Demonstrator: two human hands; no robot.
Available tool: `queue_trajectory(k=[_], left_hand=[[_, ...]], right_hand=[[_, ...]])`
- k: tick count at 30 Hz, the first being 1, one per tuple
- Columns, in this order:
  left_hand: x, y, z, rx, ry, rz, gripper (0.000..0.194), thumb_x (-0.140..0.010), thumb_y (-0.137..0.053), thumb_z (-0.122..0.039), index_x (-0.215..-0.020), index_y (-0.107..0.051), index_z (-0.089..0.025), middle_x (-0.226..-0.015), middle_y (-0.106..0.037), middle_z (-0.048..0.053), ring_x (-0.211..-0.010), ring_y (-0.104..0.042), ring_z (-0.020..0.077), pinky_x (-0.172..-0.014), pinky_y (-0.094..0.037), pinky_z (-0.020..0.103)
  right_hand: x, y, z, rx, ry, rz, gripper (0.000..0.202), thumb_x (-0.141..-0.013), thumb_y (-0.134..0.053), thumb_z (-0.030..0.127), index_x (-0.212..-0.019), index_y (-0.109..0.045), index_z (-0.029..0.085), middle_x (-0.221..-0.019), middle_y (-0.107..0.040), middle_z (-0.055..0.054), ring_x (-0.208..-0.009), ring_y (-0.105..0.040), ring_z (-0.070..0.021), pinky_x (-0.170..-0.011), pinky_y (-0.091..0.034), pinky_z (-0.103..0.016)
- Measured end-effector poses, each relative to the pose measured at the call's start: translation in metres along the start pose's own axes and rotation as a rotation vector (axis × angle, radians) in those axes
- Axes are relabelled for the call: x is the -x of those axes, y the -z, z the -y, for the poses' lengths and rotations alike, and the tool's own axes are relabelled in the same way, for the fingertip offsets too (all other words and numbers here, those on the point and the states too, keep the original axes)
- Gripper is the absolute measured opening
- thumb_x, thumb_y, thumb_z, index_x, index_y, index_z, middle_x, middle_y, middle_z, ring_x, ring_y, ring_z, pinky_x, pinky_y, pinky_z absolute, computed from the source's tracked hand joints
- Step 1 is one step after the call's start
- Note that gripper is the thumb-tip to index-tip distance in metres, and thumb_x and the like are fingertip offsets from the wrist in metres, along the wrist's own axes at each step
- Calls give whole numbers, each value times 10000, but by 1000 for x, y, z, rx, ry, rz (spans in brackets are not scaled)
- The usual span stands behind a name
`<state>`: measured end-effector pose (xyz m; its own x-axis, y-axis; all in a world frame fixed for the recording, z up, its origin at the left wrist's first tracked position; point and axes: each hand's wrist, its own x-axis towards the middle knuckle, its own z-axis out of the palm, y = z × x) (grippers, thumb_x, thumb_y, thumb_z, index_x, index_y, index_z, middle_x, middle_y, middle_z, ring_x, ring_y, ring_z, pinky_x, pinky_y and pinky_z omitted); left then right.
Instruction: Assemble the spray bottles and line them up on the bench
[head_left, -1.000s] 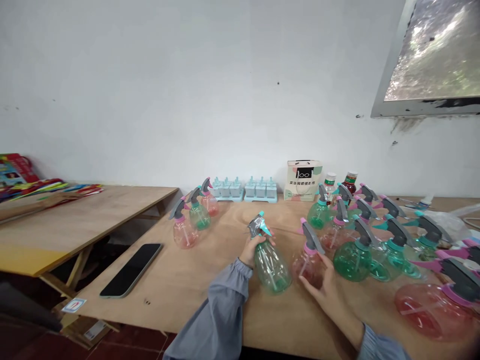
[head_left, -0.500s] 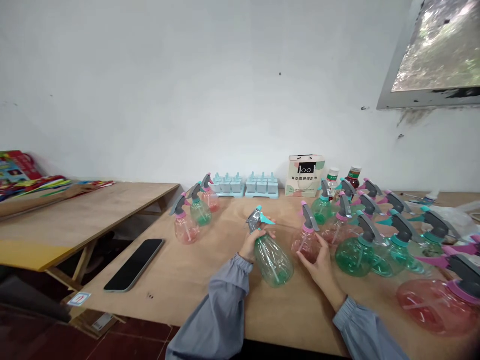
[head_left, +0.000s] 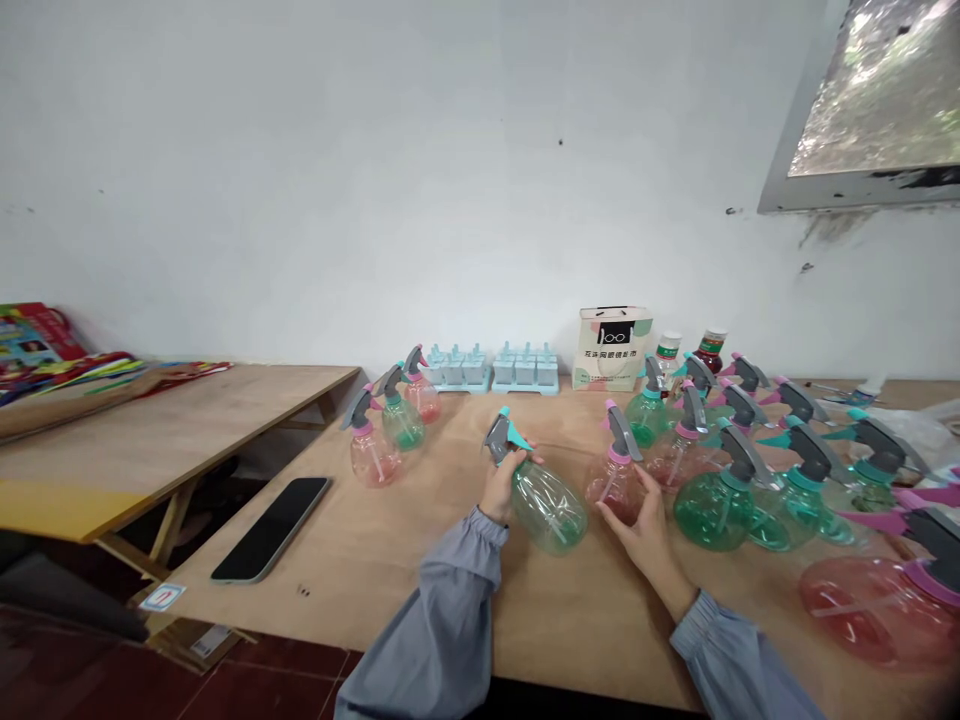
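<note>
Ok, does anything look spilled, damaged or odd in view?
No spill shows. The green spray bottle leans, but the left hand is holding it. What stands out is the wall: a dark smudge under the window breaks its mostly pale surface.

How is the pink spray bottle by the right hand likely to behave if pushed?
The pink spray bottle would probably slide or tip rather than roll, since it looks upright. Its shiny, smooth-looking body may be slippery. The tall spray head above that rounded body could make it topple if pushed high.
</note>
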<state>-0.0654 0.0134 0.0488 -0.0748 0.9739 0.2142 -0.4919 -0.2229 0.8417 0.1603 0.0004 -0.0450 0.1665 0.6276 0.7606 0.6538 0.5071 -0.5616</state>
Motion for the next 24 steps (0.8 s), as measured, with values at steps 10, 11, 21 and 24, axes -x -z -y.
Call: queue_trajectory(k=[10, 11, 21, 24], left_hand=[[-1, 9, -8, -296, -199, 126, 369, -680, -751, -451, -920, -639, -194, -906, -701, 51, -725, -664, 177, -763, -533, 351], [-5, 14, -12, -392, -251, 100, 357, -684, -759, -420, -946, -654, -200, -927, -700, 50, -748, -653, 172, -792, -529, 346], [-54, 72, -35, -831, -422, -341, 281, -678, -763, -433, -740, -656, -181, -686, -630, 11, -724, -604, 182, -720, -468, 285], [-70, 82, -33, -891, -452, -355, 311, -714, -740, -468, -724, -647, -172, -733, -674, 36, -756, -628, 196, -730, -453, 282]], right_hand=[[0, 0, -3, 0, 10, -6, 780, -828, -664, 559, -1416, -369, 140, -1331, -504, -190, -1252, -513, -333, -1058, -430, -551], [-1, 0, -3, 0, 15, -10, 778, -828, -665, 555, -1415, -370, 138, -1329, -505, -191, -1251, -514, -333, -1056, -433, -552], [-1, 0, -2, -17, 6, -5, 763, -819, -680, 526, -1408, -373, 149, -1328, -511, -184, -1246, -516, -335, -1058, -427, -558], [-2, 0, -2, -15, 10, -6, 756, -822, -676, 526, -1403, -380, 144, -1323, -513, -189, -1240, -518, -337, -1058, -423, -558]])
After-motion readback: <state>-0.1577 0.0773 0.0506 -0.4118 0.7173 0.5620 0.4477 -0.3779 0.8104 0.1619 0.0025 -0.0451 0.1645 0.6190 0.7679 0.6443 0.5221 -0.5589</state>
